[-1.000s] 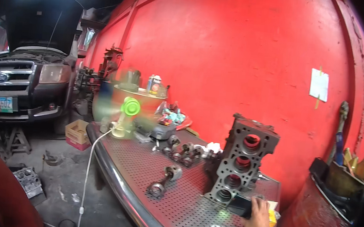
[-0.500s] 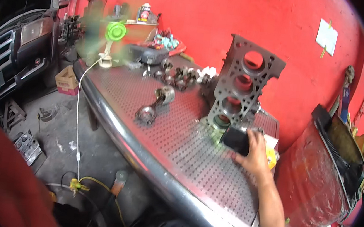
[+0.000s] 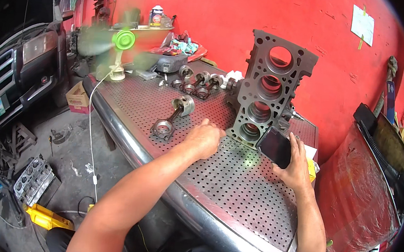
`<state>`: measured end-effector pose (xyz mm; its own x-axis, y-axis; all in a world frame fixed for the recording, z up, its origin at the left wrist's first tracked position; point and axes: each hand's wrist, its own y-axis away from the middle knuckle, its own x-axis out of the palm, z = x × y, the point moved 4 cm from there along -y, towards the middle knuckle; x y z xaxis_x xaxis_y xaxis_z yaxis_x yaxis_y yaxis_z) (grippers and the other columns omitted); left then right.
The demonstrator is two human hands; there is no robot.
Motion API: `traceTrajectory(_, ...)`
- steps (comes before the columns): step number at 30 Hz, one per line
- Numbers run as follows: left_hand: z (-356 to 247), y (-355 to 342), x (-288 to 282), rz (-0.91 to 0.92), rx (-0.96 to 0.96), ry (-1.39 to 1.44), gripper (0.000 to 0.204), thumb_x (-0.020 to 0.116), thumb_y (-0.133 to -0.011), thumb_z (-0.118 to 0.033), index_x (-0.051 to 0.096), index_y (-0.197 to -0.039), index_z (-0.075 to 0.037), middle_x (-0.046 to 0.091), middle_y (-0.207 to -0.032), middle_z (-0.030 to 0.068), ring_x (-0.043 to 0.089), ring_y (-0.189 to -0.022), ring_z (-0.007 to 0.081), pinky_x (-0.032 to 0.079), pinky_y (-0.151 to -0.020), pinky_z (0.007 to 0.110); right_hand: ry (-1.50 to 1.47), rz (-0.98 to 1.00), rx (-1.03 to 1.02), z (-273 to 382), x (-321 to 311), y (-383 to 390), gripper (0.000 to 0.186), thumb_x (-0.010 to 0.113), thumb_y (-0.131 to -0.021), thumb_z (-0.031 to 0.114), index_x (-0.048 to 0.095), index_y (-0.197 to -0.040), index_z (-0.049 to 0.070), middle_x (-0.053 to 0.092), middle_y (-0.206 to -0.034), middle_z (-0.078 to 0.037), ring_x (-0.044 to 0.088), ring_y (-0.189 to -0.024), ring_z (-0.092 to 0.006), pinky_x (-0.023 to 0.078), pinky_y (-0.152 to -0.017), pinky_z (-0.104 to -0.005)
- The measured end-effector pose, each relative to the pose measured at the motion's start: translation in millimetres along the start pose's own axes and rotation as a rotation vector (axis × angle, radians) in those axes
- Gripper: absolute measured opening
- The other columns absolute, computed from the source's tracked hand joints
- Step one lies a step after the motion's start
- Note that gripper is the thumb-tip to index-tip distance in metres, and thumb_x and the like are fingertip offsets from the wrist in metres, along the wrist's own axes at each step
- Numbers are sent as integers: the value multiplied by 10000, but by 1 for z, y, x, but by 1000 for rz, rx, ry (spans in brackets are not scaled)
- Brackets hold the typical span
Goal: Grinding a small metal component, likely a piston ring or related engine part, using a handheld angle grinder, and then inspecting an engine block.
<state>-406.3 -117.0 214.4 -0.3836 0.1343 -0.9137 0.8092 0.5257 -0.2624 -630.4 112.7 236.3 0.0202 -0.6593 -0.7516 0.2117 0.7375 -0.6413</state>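
A smartphone (image 3: 276, 146) with a dark screen leans beside the foot of the grey engine block (image 3: 259, 85). My right hand (image 3: 297, 167) grips the phone's right edge, thumb low and fingers along the side. The block stands on end on the perforated metal table, its row of round cylinder bores facing me. My left hand (image 3: 204, 140) is over the table, left of the block's lower end and apart from it; its fingers are mostly hidden behind the back of the hand. Left of that hand lies a piston with its connecting rod (image 3: 176, 116).
More pistons with rods (image 3: 200, 83) lie toward the back of the metal table (image 3: 234, 197). A green fan (image 3: 123, 40) spins at the far left corner, its white cord hanging down. A red plastic-covered drum (image 3: 360, 199) stands right; a cylinder head (image 3: 34, 178) lies on the floor.
My left arm has come into view and reached over the table. The phone, in my right hand, has shifted right and tilted. The view has steadied and shifted slightly.
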Motion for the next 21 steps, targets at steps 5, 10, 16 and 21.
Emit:
traceTrajectory(5,17,-24,35,-10,76,-151,406,665,-965,-80,756,-1359,-117,622,-1443,192,499,-1380,368,429,-1190,515,-3,31,35,-2,3,-6,1124,919,-686,166,368,-1660,60,457,-1562,-284,488,-1453,-465,434,-1233,-511)
traceTrajectory(10,12,-16,33,-10,127,-109,377,667,-925,-50,784,-1279,-103,627,-1372,170,507,-1357,356,433,-1171,507,12,-13,30,-8,5,-8,1084,882,-665,103,404,-1637,57,533,-1478,-220,546,-1408,-403,470,-1200,-480)
traceTrajectory(16,3,-1,27,-10,193,-179,351,643,-904,-17,765,-1232,-5,626,-1372,192,520,-1339,345,436,-1157,513,118,62,-33,-5,21,-6,1043,872,-648,100,457,-1603,49,559,-1479,-200,535,-1412,-392,454,-1208,-486)
traceTrajectory(21,-9,7,27,39,221,-157,364,620,-944,-53,678,-1285,59,650,-1400,227,552,-1355,361,436,-1160,551,152,197,-59,3,28,-8,1052,882,-627,103,474,-1596,64,559,-1511,-205,486,-1472,-403,411,-1248,-509)
